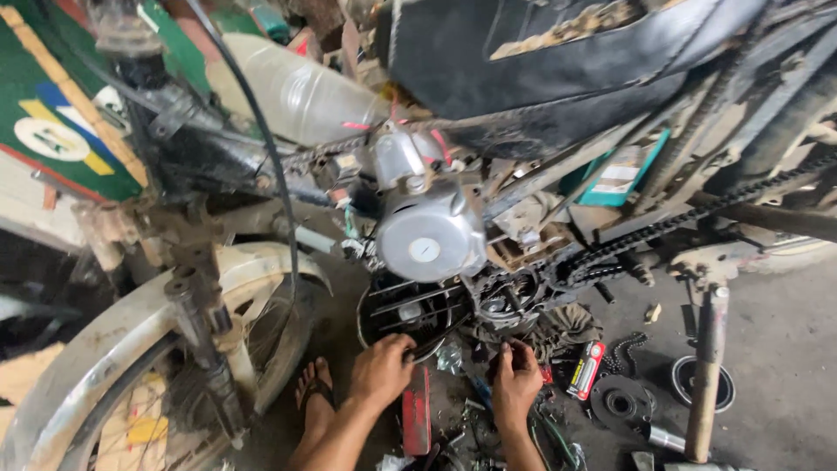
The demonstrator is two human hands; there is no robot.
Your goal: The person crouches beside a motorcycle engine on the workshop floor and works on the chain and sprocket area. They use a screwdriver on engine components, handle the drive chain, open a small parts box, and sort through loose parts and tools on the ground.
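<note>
Two bare hands work under one motorcycle engine. The left hand curls its fingers around the black finned cylinder; the right hand pinches something small, too hidden to identify. One hammer lies nearby.

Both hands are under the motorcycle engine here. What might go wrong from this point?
1. The left hand and right hand work bare under the engine, beside the loose chain; fingers might get pinched or cut.
2. Small parts, a sprocket and tools lie scattered on the floor; pieces could get lost or kicked.
3. The foot in an open sandal sits close by; a dropped part may hit it.
</note>
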